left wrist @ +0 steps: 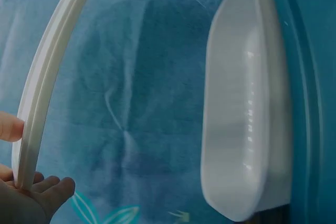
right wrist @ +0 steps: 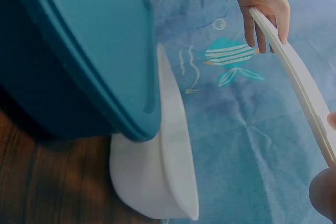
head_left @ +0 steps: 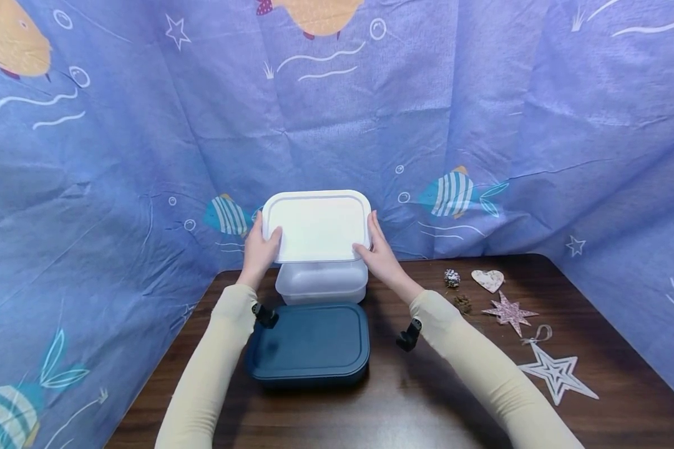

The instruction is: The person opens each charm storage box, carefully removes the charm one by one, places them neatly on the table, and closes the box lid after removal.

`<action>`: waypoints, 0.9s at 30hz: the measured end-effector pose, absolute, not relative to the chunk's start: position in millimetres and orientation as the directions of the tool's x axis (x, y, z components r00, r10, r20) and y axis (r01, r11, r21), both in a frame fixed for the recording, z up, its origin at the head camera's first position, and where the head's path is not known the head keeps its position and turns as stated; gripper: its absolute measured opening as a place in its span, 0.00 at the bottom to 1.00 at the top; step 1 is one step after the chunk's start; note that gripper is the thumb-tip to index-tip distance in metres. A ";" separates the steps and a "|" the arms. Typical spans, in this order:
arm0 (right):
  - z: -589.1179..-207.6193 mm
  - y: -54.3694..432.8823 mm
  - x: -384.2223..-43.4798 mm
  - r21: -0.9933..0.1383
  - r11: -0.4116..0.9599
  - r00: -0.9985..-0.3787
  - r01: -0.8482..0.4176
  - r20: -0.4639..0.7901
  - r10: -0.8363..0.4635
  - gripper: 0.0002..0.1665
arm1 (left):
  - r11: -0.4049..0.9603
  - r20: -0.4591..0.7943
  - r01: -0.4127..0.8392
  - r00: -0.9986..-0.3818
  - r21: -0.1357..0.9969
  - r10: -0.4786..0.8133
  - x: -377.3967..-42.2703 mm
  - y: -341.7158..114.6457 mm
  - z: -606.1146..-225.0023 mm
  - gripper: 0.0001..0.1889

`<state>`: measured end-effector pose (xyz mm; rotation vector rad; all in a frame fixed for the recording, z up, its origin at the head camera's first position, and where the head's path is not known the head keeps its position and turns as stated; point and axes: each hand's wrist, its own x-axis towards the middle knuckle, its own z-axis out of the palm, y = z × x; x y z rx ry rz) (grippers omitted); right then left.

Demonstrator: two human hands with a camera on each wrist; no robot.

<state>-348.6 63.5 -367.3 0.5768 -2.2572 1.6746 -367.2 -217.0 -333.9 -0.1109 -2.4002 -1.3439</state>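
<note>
Both hands hold up a white rectangular lid (head_left: 317, 226) with rounded corners, one at each short end. The left hand (head_left: 261, 249) pinches its left end, thumb on the near face and fingers behind. At the other end the right hand (head_left: 383, 257) grips it the same way. Below and behind the lid stands a white open container (head_left: 321, 284); the left wrist view shows nothing inside the white container (left wrist: 236, 108). Nearer the person sits a dark blue box (head_left: 311, 340) with its lid on. A gap separates the raised lid (right wrist: 302, 77) from the container in the right wrist view.
On the right of the brown table (head_left: 427, 405) lie a white star (head_left: 556, 371), a pink glittery star (head_left: 510, 312), a pale heart (head_left: 487, 280), a small frosted cone-like ball (head_left: 452, 278) and a brownish clump (head_left: 462, 304). A blue fish-print curtain (head_left: 337, 125) hangs behind and at the sides.
</note>
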 end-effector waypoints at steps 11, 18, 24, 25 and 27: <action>-379.9 60.7 -358.8 -0.875 0.296 -0.921 -0.383 0.338 -0.193 0.48 | 0.469 0.183 0.103 -0.975 0.877 -0.129 -376.5 -224.6 -348.8 0.42; -387.8 58.6 -365.5 -0.894 0.311 -0.943 -0.324 0.277 -0.187 0.47 | 0.461 0.115 0.055 -0.988 0.886 -0.104 -389.8 -228.1 -362.2 0.42; -395.5 57.6 -371.7 -0.899 0.343 -0.958 -0.273 0.223 -0.179 0.46 | 0.447 0.063 0.022 -0.995 0.894 -0.076 -393.1 -226.9 -371.4 0.42; -396.8 57.5 -372.8 -0.896 0.354 -0.960 -0.269 0.218 -0.177 0.47 | 0.443 0.055 0.019 -0.996 0.896 -0.070 -393.9 -226.7 -372.8 0.42; -399.5 57.3 -374.8 -0.893 0.368 -0.962 -0.261 0.210 -0.173 0.47 | 0.430 0.039 0.010 -0.998 0.903 -0.059 -395.8 -226.6 -376.0 0.42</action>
